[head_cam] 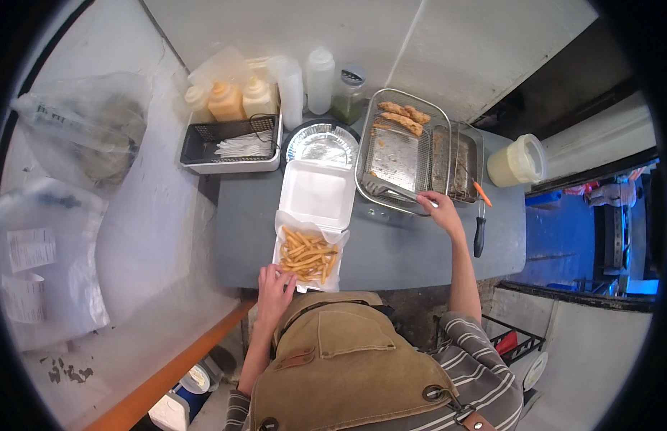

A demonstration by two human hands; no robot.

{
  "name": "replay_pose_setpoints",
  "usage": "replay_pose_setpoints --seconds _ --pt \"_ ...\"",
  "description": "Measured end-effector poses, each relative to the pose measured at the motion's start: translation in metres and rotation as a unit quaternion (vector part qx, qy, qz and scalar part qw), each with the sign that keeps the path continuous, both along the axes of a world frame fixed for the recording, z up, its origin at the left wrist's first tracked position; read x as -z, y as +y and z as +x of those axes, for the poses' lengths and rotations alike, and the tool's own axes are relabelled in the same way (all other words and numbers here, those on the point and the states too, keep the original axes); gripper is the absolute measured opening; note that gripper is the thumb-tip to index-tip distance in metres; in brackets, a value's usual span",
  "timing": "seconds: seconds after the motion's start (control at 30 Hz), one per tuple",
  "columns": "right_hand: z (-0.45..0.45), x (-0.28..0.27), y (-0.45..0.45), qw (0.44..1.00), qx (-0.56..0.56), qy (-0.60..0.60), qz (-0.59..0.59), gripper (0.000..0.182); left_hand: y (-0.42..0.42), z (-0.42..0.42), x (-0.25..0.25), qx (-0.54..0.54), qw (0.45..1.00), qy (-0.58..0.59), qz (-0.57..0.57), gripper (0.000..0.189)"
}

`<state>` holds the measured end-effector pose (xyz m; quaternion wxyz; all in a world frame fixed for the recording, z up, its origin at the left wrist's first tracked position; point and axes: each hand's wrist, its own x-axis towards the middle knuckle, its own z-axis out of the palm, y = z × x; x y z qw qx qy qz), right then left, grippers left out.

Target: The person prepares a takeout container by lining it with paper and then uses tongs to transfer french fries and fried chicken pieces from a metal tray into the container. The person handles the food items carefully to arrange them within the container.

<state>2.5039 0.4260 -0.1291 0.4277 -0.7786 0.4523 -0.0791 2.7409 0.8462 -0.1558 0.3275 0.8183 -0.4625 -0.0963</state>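
Note:
A hinged white foam takeout box (317, 194) stands with its lid up, lined with paper. French fries (307, 257) fill its near half. My left hand (276, 285) touches the box's near left corner, fingers at the edge of the fries. In my right hand (442, 214) is the handle of metal tongs (390, 189), whose head lies over the near rim of a wire-mesh tray (396, 161). Several breaded fried pieces (404, 117) rest at the tray's far end. Whether the tongs' arms are apart is unclear.
Behind the box are foil pans (322, 144), a basket of plastic cutlery (244, 144), squeeze bottles (225, 102) and a shaker jar (348, 97). On the right lie a second metal tray (465, 161), a black-handled tool (479, 237) and a plastic tub (518, 161).

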Motion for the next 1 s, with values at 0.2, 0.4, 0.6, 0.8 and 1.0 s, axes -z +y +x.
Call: replay_pose_setpoints --seconds 0.2,0.4,0.6,0.8,1.0 --pt "-0.014 -0.009 0.005 0.999 0.029 -0.028 -0.01 0.036 0.007 0.002 -0.002 -0.025 0.999 0.024 0.02 0.011" --pt "-0.019 -0.054 0.022 0.999 0.029 -0.033 0.009 0.034 0.01 0.004 -0.001 -0.026 1.0 0.015 0.007 0.01" --pt "0.012 -0.088 0.082 0.991 -0.127 -0.005 0.048 0.031 0.009 0.008 0.002 -0.013 1.0 0.016 0.003 0.011" --pt "0.033 -0.097 0.116 0.978 -0.203 0.042 -0.001 0.03 0.008 0.007 0.004 0.001 1.0 0.03 0.01 0.01" --pt "0.006 -0.109 0.06 0.996 -0.041 0.007 -0.085 0.029 0.009 0.005 0.005 0.035 0.999 0.018 0.018 0.012"
